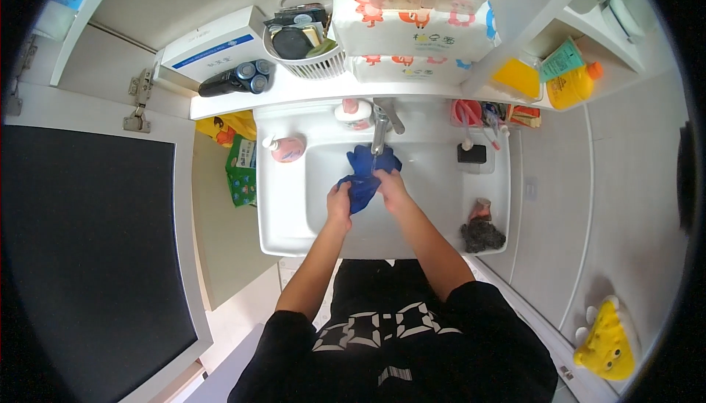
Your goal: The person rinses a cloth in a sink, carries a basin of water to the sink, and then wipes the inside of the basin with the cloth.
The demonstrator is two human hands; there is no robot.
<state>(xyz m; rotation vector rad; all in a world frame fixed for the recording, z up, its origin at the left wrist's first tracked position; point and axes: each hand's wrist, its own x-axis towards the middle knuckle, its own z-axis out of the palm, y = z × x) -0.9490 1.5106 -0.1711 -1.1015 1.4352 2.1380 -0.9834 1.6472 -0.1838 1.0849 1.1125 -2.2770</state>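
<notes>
Blue cloth (362,182), held in the grip of the left hand (338,204) and right hand (393,187), is bunched over the washbasin (435,193) beneath the running tap (379,134); slack fingers could drop it, and water striking raised folds could splash the pink bottle (288,149).

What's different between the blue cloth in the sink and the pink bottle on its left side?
The blue cloth is limp and crumpled; the pink bottle has a firm, rounded shape and a pale top. The left hand and right hand hold the blue cloth; neither touches the pink bottle. The blue cloth is below the tap, the pink bottle off to its left. Both are at the white sink.
</notes>
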